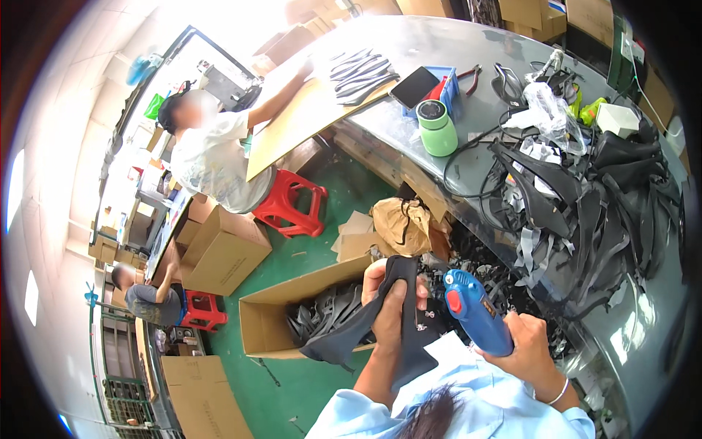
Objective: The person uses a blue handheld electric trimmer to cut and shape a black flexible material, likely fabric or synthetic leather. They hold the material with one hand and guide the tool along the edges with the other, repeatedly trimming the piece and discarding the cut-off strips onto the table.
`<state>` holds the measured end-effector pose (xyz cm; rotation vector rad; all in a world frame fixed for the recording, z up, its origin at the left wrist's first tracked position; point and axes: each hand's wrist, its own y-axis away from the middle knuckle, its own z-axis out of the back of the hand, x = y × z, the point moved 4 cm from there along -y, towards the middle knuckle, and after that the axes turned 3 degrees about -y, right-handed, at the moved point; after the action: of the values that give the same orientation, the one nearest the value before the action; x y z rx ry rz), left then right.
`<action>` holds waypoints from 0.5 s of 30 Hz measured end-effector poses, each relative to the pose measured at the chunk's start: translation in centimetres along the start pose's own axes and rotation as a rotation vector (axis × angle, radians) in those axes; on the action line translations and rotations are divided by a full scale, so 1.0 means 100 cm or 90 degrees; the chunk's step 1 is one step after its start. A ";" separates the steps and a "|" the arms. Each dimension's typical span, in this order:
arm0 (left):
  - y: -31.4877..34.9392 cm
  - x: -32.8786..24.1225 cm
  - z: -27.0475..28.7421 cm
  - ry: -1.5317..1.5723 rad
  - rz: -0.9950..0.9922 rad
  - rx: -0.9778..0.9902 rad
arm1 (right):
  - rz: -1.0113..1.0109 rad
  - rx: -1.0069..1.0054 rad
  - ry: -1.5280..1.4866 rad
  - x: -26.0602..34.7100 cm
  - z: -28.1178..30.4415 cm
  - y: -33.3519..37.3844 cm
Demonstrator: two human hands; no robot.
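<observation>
Pinched in my left hand (389, 314) is a piece of black fabric (344, 329), which drapes down to the left and in front of my body. Its upper edge is folded over my fingers, some of which are hidden behind it. My right hand (528, 344) is wrapped around the lower end of a blue hand-held power tool (479, 314) with a red button. The head of that tool points up and away from me, a little to the right of the fabric and apart from it. Its working tip cannot be made out.
A cardboard box (252, 322) of black pieces stands beyond my left hand. Black scraps (585, 212) pile on the metal table (468, 58) at right, near a green bottle (437, 130) and blue basket (453, 84). Two people sit at left on red stools (292, 205).
</observation>
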<state>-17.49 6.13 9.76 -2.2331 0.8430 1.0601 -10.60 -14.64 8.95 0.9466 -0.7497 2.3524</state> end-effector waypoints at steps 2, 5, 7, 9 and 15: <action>0.003 -0.001 0.003 -0.045 0.010 0.008 | 0.013 0.003 -0.011 0.000 0.001 -0.002; 0.005 -0.006 -0.005 -0.057 0.001 0.017 | 0.029 0.010 -0.028 0.001 0.000 -0.002; 0.006 -0.005 -0.001 -0.099 0.004 0.049 | 0.036 0.013 -0.025 0.004 0.001 -0.003; 0.007 -0.005 0.000 -0.134 0.011 0.076 | 0.037 0.010 -0.021 0.004 0.002 -0.003; 0.009 -0.009 -0.002 -0.198 0.065 0.114 | 0.046 0.013 -0.027 0.003 0.003 -0.002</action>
<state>-18.49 5.72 10.41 -1.8333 0.8827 1.2847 -10.54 -14.61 9.45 0.9974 -0.7906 2.4120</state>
